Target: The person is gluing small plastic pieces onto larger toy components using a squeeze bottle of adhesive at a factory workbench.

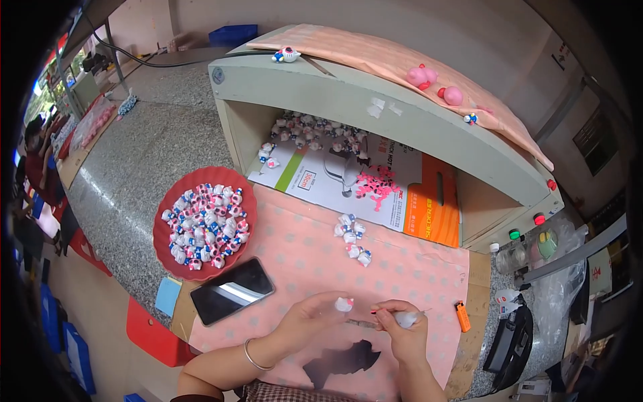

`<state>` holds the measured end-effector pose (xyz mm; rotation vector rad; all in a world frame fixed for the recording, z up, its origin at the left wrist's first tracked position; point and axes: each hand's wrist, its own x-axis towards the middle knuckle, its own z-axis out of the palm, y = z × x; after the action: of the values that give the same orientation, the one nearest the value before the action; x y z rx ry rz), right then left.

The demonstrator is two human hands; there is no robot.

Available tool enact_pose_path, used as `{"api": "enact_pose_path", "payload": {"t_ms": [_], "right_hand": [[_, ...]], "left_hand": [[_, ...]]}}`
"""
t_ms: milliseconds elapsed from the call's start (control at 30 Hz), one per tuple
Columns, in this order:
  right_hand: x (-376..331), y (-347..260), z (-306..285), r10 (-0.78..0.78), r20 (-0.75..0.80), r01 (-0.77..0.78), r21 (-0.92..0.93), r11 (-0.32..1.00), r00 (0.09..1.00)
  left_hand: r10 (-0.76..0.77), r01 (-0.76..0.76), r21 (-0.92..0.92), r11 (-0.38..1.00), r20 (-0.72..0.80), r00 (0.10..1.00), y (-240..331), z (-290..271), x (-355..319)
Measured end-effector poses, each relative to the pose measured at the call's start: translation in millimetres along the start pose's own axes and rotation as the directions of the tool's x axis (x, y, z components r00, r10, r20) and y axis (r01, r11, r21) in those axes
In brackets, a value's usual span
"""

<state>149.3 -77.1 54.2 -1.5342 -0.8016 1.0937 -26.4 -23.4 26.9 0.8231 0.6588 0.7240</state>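
Note:
My left hand (309,323) pinches a small white figurine (344,305) with pink marks at its fingertips. Beside it on the right, my right hand (407,338) is closed around a small whitish squeeze bottle (405,319) with a thin tip. A tiny red piece (374,311) shows at my right thumb and finger. Beneath my hands lies a pink dotted cloth (301,231) with a dark irregular patch (341,365). Several white-and-blue figurines (349,231) sit loose ahead of my hands. A red scalloped bowl (161,244) at the left holds many similar figurines.
A black phone (233,292) and blue notepad (168,295) lie by the bowl. Ahead stands a grey open-fronted box (228,134), with figurines and pink pieces (376,184) on cardboard inside. An orange lighter (463,317) and black pouch (508,345) are at the right.

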Motion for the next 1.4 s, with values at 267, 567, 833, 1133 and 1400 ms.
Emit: {"api": "enact_pose_path", "payload": {"t_ms": [267,567,833,1133,1400], "right_hand": [[3,5,1,-0.157,0.115,0.143,0.121,0.982,0.981],[19,10,0,0.082,0.181,-0.098,0.083,0.992,0.980],[20,9,9,0.134,0.099,-0.136,0.014,0.991,0.986],[16,21,8,0.019,0.105,-0.021,0.025,0.999,0.994],[22,25,4,-0.144,0.138,0.158,-0.091,0.983,0.980]], "left_hand": [[0.032,-0.031,0.174,0.984,-0.004,0.999,-9,1,13],[0.082,-0.093,0.137,0.986,0.082,0.993,-9,7,26],[0.146,-0.163,0.251,0.954,0.086,0.986,-19,-1,27],[-0.053,0.050,0.058,0.997,0.060,0.997,-5,7,23],[-0.157,0.176,-0.174,0.969,0.122,0.980,-9,6,31]]}}
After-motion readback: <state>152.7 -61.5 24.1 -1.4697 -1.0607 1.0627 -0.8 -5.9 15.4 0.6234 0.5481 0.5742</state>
